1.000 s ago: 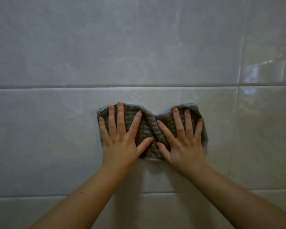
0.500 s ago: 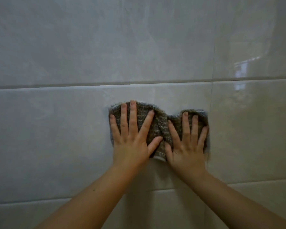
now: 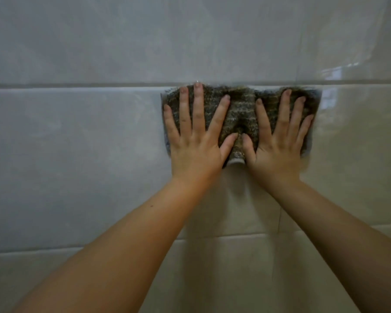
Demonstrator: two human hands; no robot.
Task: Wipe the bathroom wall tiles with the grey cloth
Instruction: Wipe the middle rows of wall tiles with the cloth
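Grey cloth, edges partly hidden

Body in head view: two bare hands, two bare forearms.
Left hand and right hand are uncovered. Left forearm and right forearm are bare to the frame edge. Fingers are slender, with nails short and rounded. One small dark mole marks the left forearm.

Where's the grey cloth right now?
In the head view, the grey cloth sits right of centre on the wall, just under the upper grout line, pressed under the left hand and right hand.
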